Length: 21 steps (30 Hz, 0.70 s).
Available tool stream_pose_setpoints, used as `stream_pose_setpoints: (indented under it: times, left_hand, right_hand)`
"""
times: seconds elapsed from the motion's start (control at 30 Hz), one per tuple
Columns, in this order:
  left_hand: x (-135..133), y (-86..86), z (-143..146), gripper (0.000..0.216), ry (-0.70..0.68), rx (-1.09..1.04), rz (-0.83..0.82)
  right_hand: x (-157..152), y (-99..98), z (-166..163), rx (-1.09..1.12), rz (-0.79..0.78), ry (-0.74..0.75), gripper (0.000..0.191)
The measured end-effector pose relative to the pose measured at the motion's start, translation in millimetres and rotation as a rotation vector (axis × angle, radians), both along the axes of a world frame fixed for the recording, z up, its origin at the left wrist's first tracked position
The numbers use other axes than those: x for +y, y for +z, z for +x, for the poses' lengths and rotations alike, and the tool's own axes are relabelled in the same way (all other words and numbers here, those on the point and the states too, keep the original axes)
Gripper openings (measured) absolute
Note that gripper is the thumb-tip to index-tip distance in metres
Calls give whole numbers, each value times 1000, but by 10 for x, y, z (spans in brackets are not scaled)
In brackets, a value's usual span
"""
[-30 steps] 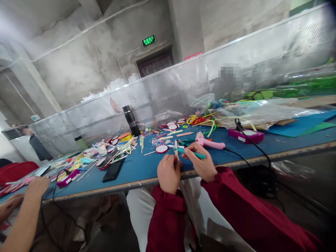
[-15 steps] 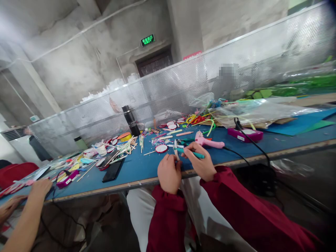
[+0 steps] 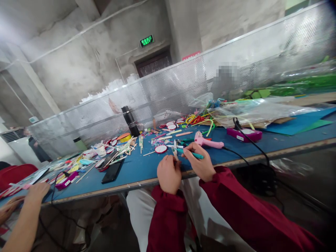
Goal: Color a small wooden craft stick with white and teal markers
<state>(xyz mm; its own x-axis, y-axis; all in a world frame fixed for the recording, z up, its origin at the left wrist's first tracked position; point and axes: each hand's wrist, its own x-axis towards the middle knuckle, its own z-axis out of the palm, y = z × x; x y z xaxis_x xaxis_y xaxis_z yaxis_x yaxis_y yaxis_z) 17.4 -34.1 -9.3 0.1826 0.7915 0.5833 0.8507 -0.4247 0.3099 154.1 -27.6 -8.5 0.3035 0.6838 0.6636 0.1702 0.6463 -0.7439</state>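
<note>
At the table's front edge my left hand (image 3: 168,174) is closed in a pinch around a narrow pale strip (image 3: 175,153), its tip pointing up and away from me. My right hand (image 3: 200,163) is closed around a teal pen (image 3: 197,155), whose front end points left toward the strip. Whether the pen touches the strip I cannot tell. Just beyond my right hand lies a pink glue gun (image 3: 211,143) with a black cord. A round white disc with a red rim (image 3: 161,149) lies beyond my left hand.
A black phone (image 3: 113,171), a bundle of thin sticks (image 3: 126,148) and a black thermos (image 3: 130,120) are to the left. Purple power strips (image 3: 244,135) stand on both sides. A co-worker's hand (image 3: 38,191) is at far left. A perforated divider (image 3: 162,91) runs behind.
My hands stay almost in place, with the strip and pen still held. The co-worker's hand at far left has shifted slightly leftward.
</note>
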Motion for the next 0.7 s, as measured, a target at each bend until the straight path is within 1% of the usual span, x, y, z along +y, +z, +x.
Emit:
stream_pose_setpoints:
  times: [0.23, 0.57, 0.7]
  left_hand:
    - [0, 30, -3, 13, -4, -25, -19]
    - [-31, 40, 2, 10, -3, 2, -21]
    - [-30, 32, -5, 10, -9, -1, -11]
  right_hand:
    - [-5, -29, -3, 81, 14, 36, 22]
    - [-57, 4, -7, 56, 28, 97, 23]
    - [-37, -13, -5, 32, 18, 87, 21]
